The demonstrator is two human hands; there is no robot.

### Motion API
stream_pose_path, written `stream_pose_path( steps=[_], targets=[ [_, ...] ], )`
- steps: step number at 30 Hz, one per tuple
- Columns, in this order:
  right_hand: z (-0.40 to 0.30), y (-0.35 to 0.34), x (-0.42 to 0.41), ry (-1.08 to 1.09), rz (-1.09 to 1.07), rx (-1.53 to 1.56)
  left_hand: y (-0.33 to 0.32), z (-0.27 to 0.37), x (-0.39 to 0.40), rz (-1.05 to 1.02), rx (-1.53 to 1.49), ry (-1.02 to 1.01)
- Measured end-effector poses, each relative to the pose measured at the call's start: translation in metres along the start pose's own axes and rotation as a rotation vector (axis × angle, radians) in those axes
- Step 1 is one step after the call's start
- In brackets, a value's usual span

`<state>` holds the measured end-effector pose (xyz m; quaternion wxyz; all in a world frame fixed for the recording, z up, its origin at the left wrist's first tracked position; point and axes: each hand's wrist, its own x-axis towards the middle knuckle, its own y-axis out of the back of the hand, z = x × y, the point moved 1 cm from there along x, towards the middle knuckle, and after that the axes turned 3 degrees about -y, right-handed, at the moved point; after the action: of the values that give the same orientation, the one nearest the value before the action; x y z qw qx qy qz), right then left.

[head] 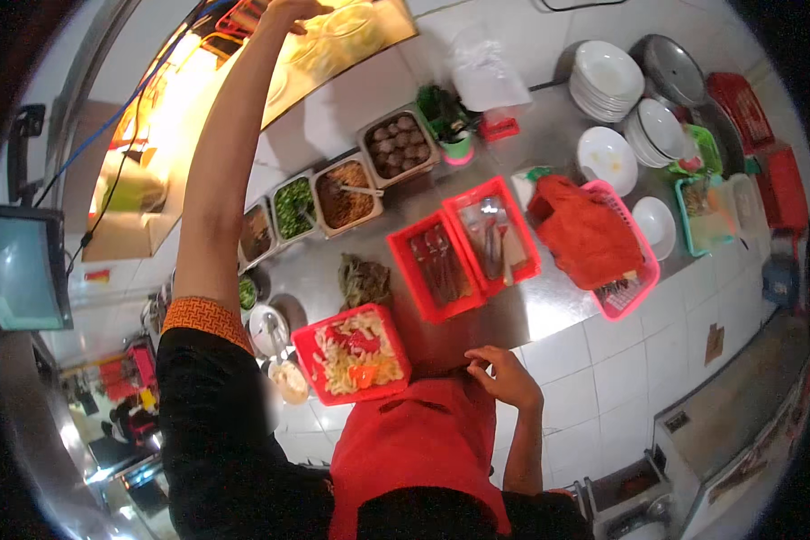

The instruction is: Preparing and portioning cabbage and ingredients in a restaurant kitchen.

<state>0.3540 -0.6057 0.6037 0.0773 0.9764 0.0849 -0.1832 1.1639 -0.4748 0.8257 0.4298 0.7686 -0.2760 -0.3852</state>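
Observation:
My left hand (298,12) reaches up to a brightly lit shelf and is partly cut off by the top edge. Beside its fingers are pale, see-through items (347,30), perhaps bowls or wrapped packs; whether it grips one cannot be told. My right hand (506,381) hangs at the counter's front edge, fingers loosely bent and holding nothing. Left of it, close against my red apron (412,445), a red plastic basket (302,354) contains pale pieces of food with red and orange items on top. Behind this basket lies a crumpled dark leafy bundle (364,280).
Metal pans hold meatballs (399,145), brown crumbs (351,192) and chopped greens (293,208). Two red trays (439,266) contain cutlery. On the right are a red cloth (590,233) in a pink basket (638,270) and stacked white bowls (607,77). A monitor (23,266) hangs left.

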Motion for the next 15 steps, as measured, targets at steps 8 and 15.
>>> stream_pose_path(
  steps=[8, 15],
  targets=[
    [0.025, -0.053, 0.059, 0.138, -0.174, -0.082, 0.056, 0.213, -0.237, 0.507, -0.474, 0.476],
    [0.034, -0.116, 0.092, -0.071, -0.153, -0.141, -0.149, 0.362, -0.410, 0.837, -0.786, 0.615]
  ],
)
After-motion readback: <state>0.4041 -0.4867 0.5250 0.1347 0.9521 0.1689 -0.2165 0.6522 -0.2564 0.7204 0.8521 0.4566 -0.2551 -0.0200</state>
